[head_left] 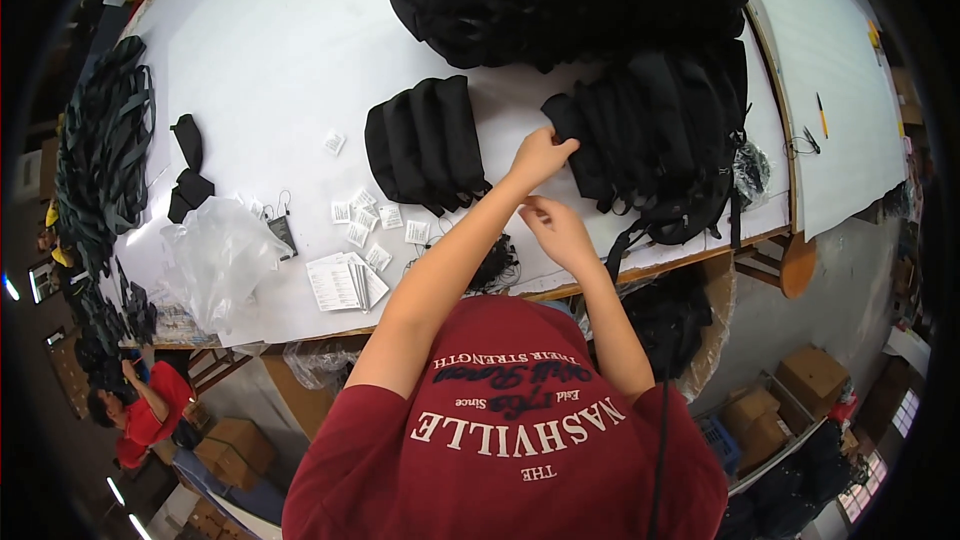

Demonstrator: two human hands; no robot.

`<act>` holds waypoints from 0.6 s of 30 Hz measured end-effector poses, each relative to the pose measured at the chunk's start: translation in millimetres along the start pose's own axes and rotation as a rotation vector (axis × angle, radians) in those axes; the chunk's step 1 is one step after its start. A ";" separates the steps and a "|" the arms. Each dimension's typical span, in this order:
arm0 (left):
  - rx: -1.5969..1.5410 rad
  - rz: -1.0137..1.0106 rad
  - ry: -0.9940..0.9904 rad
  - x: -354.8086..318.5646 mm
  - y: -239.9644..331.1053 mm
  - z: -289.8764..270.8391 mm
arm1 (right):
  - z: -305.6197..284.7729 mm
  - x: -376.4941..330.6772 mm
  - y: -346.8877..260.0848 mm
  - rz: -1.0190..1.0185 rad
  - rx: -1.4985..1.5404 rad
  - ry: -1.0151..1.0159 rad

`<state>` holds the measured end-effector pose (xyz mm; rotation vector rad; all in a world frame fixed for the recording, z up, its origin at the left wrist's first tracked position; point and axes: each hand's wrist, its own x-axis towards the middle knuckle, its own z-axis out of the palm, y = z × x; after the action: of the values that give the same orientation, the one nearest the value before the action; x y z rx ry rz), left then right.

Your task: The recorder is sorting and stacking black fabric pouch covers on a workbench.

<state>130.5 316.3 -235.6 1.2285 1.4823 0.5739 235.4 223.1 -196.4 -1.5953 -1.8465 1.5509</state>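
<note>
My left hand is closed at the near left edge of a row of black fabric bags, its thumb and fingers pinching the edge of the nearest one. Just below it, close to my body, hovers my right hand, fingers bent and slightly apart. Nothing shows in that hand. A second, smaller row of black bags lies left of my hands. Partly hidden behind my left forearm is a tangle of thin black cords at the table's near edge.
A large black pile of bags stands at the back. Left lie white packets, printed cards, a clear plastic bag and a heap of dark straps. At right, a yellow pen rests near small snips. Another person is at lower left.
</note>
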 end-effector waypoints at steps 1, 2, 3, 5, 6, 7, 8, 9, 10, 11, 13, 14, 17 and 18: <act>-0.147 -0.021 0.014 -5.5 -3.8 -2.7 | -6.2 -10.7 -5.2 -0.036 0.090 0.094; -0.295 -0.043 0.027 -12.0 -8.6 -6.0 | -12.8 -19.9 -11.2 -0.069 0.179 0.187; -0.304 -0.014 0.080 -19.9 -14.4 -10.9 | -20.0 -27.9 -18.8 -0.102 0.148 0.301; -0.370 0.039 0.114 -42.2 -12.7 -27.5 | -37.7 -37.5 -29.1 -0.183 0.051 0.497; -0.440 0.094 0.150 -55.2 -9.8 -37.0 | -43.0 -38.0 -30.8 -0.180 0.058 0.497; -0.449 0.094 0.160 -70.4 -2.1 -48.5 | -47.7 -35.8 -32.9 -0.268 -0.083 0.640; -0.459 0.092 0.170 -86.2 4.9 -59.4 | -51.2 -33.9 -34.8 -0.354 -0.227 0.780; -0.520 -0.039 0.147 -100.3 7.7 -69.9 | -53.6 -32.5 -37.0 -0.349 -0.219 0.729; -0.594 -0.096 0.102 -114.2 10.3 -78.1 | -53.1 -31.9 -36.6 -0.352 -0.212 0.727; -0.707 -0.097 0.090 -125.9 7.3 -78.6 | -51.5 -32.3 -36.0 -0.217 0.223 0.443; -0.816 -0.095 0.090 -147.8 9.0 -72.5 | -51.9 -37.7 -45.5 -0.056 0.791 -0.045; -0.531 0.155 0.431 -152.1 17.0 -64.5 | -45.2 -36.1 -46.4 -0.046 0.794 -0.051; 0.104 0.541 0.783 -184.2 48.6 -74.8 | -29.2 -40.1 -53.4 -0.092 0.650 -0.015; 0.382 0.577 0.652 -189.3 52.6 -82.3 | -24.2 -47.5 -59.0 -0.224 0.704 0.013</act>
<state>54.7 185.1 -85.9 1.9139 1.8208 1.2012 237.7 206.7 -118.6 -1.0317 -1.1995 1.7910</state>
